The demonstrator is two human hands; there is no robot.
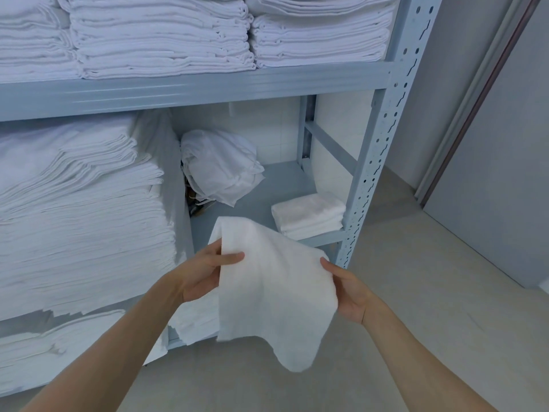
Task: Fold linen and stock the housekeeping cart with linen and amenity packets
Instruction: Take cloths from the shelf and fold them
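A small white towel [273, 292] hangs between my two hands in front of the grey metal shelving [374, 162]. My left hand [205, 272] pinches its left edge, thumb on top. At the towel's right edge, my right hand [347, 289] grips it from behind. The cloth droops loosely below both hands, partly doubled over. A short stack of folded small towels [309, 215] lies on the middle shelf, just beyond the held towel to the right.
A crumpled white bundle [219, 165] lies at the back of the middle shelf. Tall piles of folded sheets [80, 209] fill its left side. Folded towel stacks [163, 34] line the upper shelf. Beige floor and a grey door [499, 173] are to the right.
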